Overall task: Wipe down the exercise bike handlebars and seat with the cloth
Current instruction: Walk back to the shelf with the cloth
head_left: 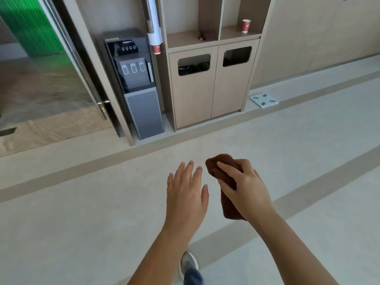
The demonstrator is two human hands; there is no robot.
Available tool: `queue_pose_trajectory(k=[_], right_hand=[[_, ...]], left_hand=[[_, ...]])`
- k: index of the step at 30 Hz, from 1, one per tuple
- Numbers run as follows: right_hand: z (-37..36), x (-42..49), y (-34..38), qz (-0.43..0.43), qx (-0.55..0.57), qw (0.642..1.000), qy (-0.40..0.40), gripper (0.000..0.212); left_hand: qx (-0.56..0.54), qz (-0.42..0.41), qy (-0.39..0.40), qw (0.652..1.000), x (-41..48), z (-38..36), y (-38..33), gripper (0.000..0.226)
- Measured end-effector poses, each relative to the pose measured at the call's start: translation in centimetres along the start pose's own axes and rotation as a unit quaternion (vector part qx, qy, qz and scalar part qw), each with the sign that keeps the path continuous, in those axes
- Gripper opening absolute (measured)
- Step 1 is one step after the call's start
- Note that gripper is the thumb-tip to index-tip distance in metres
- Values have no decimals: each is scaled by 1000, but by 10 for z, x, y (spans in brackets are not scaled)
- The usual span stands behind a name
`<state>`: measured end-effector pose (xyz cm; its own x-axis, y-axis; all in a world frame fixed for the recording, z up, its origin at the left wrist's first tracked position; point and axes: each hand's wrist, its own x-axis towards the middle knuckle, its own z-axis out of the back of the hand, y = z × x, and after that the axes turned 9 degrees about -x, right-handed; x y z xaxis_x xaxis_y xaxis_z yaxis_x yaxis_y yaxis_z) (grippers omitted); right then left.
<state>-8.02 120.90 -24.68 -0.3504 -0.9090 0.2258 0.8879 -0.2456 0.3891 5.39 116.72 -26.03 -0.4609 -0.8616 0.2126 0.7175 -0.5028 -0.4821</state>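
In the head view we hold the cloth [214,164] in our right hand [245,188]. The fingers curl over the brown fabric, one bunched end sticks out beyond the fingertips and the other end hangs below the palm. Our left hand [185,192] is just beside it on the inner side, with its palm down, its fingers straight and slightly spread, and nothing in it. It sits close to the cloth without touching it. Both hands hover over the bare floor [82,202], and one shoe [189,263] shows below the left forearm. Well beyond the hands stand a water dispenser [136,85], a cabinet [211,93] with two bin openings, and a scale [264,100] on the floor to the far right. No exercise bike appears anywhere in view, so we judge that wiping has not begun and we are at the carrying stage, with the cloth ready. The next move calls for turning or walking until the bike is in sight. We would then bring the right hand to the handlebars, perhaps using the free left hand to spread the cloth first.
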Motion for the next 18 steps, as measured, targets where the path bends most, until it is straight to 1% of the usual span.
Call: queue_pose_trajectory(k=[6,10,13,18], right_hand=[[-15,144,3,8,1,1000,-7,40],[-29,224,-9,-1,4,1000,-13,40],[-43,286,-23,-5,17,1000,-16,40],[-62,407,-48,19,35,999,-22,41]], left_hand=[[1,17,-39,999,150,8,33,47],[11,12,-24,1000,229,-1,46,49],[13,7,-27,1000,288,-16,55,48],[13,5,-38,999,406,-40,63,46]])
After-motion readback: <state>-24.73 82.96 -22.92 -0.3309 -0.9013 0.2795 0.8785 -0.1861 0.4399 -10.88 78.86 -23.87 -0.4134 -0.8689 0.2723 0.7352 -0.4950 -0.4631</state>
